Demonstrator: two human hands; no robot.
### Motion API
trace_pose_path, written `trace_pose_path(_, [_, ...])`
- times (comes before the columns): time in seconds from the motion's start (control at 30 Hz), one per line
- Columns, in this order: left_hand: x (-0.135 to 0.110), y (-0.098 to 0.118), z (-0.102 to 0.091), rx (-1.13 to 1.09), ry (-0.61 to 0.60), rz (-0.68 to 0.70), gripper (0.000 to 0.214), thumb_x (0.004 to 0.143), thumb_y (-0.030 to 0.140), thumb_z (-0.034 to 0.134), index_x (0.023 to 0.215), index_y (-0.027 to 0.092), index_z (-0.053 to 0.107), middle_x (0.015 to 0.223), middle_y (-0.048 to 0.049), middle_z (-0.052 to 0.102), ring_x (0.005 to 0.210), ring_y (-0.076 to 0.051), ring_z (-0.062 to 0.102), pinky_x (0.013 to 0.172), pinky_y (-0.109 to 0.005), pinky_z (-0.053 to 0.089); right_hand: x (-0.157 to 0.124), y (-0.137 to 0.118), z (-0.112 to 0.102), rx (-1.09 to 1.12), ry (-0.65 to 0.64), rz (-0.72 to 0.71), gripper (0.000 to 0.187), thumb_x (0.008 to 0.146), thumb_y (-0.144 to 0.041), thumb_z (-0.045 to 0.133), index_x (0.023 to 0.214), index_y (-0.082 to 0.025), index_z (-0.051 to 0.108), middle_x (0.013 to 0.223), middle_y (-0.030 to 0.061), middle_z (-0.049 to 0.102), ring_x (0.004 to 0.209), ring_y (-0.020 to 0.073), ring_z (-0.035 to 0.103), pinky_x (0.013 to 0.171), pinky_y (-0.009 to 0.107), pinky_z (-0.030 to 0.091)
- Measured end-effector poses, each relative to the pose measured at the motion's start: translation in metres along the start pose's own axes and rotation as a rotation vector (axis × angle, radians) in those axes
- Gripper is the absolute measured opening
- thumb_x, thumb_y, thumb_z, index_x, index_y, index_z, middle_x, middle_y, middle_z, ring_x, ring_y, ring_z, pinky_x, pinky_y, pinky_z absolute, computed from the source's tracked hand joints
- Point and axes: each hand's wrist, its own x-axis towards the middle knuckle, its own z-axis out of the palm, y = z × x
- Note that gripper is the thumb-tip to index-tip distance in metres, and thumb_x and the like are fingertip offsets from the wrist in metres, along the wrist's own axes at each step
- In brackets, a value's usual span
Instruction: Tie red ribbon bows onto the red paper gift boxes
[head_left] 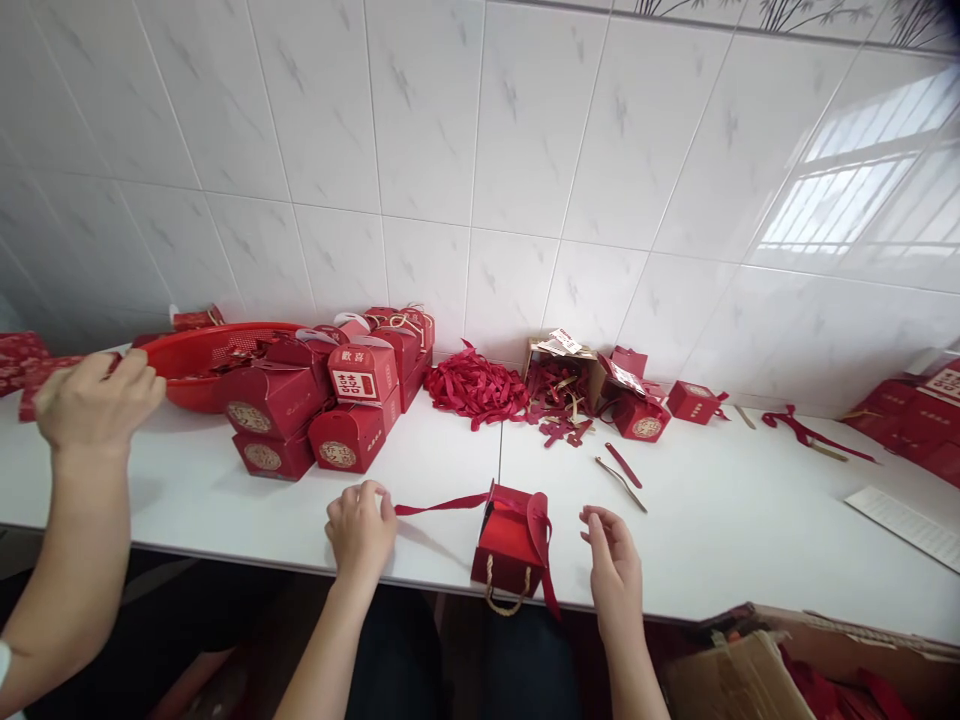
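A small red gift box [510, 545] with a rope handle hanging over its front stands at the table's front edge. A red ribbon [442, 506] runs leftward from the box. Its far end is pinched in the closed fingers of my left hand [361, 535], pulled out nearly straight. On the other side, more ribbon hangs down past the table edge. My right hand [616, 570] is to the right of the box, apart from it, with loosely curved fingers spread and nothing visible in them.
Stacked red boxes [274, 400] and a red basket [187, 375] stand at left, near a co-worker's hand [97, 400]. Behind lie a ribbon heap [476, 388] and an open carton [600, 385] of scraps. A cardboard box [739, 680] sits at lower right.
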Motion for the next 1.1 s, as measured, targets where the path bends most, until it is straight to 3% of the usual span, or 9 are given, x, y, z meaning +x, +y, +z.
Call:
trace_pose_path(0.07, [-0.002, 0.009, 0.010, -0.097, -0.063, 0.067, 0.012, 0.081, 0.033, 0.048, 0.083, 0.021, 0.051, 0.101, -0.0124, 0.058, 0.110, -0.032, 0.048, 0.090, -0.046, 0.038, -0.001, 0.006, 0.001, -0.067, -0.124, 0.049, 0.042, 0.081, -0.055, 0.052, 0.098, -0.017, 0.062, 0.105, 0.0131, 0.065, 0.103, 0.0285, 0.060, 0.087, 0.042, 0.048])
trace_pose_path(0.2, [-0.022, 0.038, 0.041, -0.283, -0.322, 0.170, 0.026, 0.084, 0.047, 0.046, 0.087, 0.022, 0.051, 0.093, -0.0045, 0.060, 0.092, -0.020, 0.059, 0.078, -0.030, 0.048, -0.009, 0.005, 0.019, -0.083, -0.356, 0.060, 0.041, 0.082, -0.053, 0.055, 0.105, -0.019, 0.057, 0.110, 0.0114, 0.062, 0.100, 0.0255, 0.060, 0.084, 0.038, 0.050])
trace_pose_path(0.33, [-0.041, 0.054, 0.059, -0.336, -0.479, 0.183, 0.030, 0.080, 0.050, 0.055, 0.079, 0.022, 0.047, 0.080, 0.0004, 0.054, 0.076, -0.016, 0.056, 0.071, -0.027, 0.046, -0.010, 0.007, 0.031, -0.055, -0.338, 0.081, 0.045, 0.078, -0.053, 0.061, 0.104, -0.018, 0.055, 0.099, 0.0096, 0.058, 0.078, 0.0199, 0.060, 0.063, 0.031, 0.051])
trace_pose_path(0.43, [-0.044, 0.052, 0.060, -0.336, -0.550, 0.143, 0.035, 0.082, 0.053, 0.052, 0.069, 0.021, 0.044, 0.063, 0.0042, 0.044, 0.060, -0.014, 0.047, 0.059, -0.025, 0.040, -0.005, 0.010, 0.028, -0.012, -0.330, 0.093, 0.044, 0.076, -0.055, 0.061, 0.098, -0.017, 0.057, 0.082, 0.0037, 0.056, 0.054, 0.0121, 0.050, 0.048, 0.026, 0.043])
trace_pose_path(0.53, [-0.037, 0.048, 0.055, -0.343, -0.609, 0.130, 0.044, 0.082, 0.055, 0.049, 0.058, 0.019, 0.042, 0.054, 0.0047, 0.038, 0.054, -0.012, 0.041, 0.055, -0.024, 0.036, 0.000, 0.006, 0.019, -0.008, -0.339, 0.095, 0.041, 0.076, -0.058, 0.059, 0.081, -0.017, 0.059, 0.067, 0.0005, 0.053, 0.047, 0.0106, 0.042, 0.043, 0.025, 0.035])
trace_pose_path(0.73, [-0.025, 0.046, 0.046, -0.345, -0.599, 0.181, 0.043, 0.081, 0.051, 0.054, 0.055, 0.018, 0.047, 0.053, 0.0038, 0.042, 0.053, -0.011, 0.041, 0.055, -0.023, 0.036, 0.012, -0.005, 0.005, -0.079, -0.347, 0.091, 0.048, 0.078, -0.062, 0.055, 0.056, -0.019, 0.049, 0.051, -0.0021, 0.045, 0.050, 0.0121, 0.042, 0.050, 0.025, 0.034])
trace_pose_path(0.9, [-0.024, 0.043, 0.037, -0.309, -0.555, 0.316, 0.030, 0.074, 0.045, 0.065, 0.061, 0.018, 0.058, 0.060, 0.0006, 0.055, 0.057, -0.013, 0.050, 0.056, -0.025, 0.041, 0.019, -0.005, 0.000, -0.151, -0.324, 0.103, 0.054, 0.080, -0.061, 0.052, 0.048, -0.020, 0.041, 0.045, -0.0028, 0.040, 0.046, 0.0110, 0.036, 0.049, 0.026, 0.030])
trace_pose_path(1.0, [-0.021, 0.042, 0.029, -0.278, -0.477, 0.421, 0.022, 0.071, 0.040, 0.069, 0.063, 0.020, 0.064, 0.067, -0.0029, 0.060, 0.065, -0.017, 0.054, 0.062, -0.028, 0.044, 0.022, -0.011, -0.004, -0.182, -0.320, 0.099, 0.054, 0.080, -0.061, 0.053, 0.047, -0.021, 0.038, 0.042, -0.0038, 0.038, 0.044, 0.0105, 0.033, 0.048, 0.026, 0.029])
trace_pose_path(1.1, [-0.013, 0.041, 0.025, -0.222, -0.327, 0.469, 0.017, 0.075, 0.034, 0.065, 0.063, 0.022, 0.065, 0.070, -0.0049, 0.060, 0.078, -0.021, 0.054, 0.078, -0.035, 0.044, 0.024, -0.018, -0.006, -0.218, -0.311, 0.083, 0.054, 0.079, -0.059, 0.055, 0.046, -0.021, 0.037, 0.042, -0.0045, 0.036, 0.044, 0.0099, 0.031, 0.048, 0.025, 0.028])
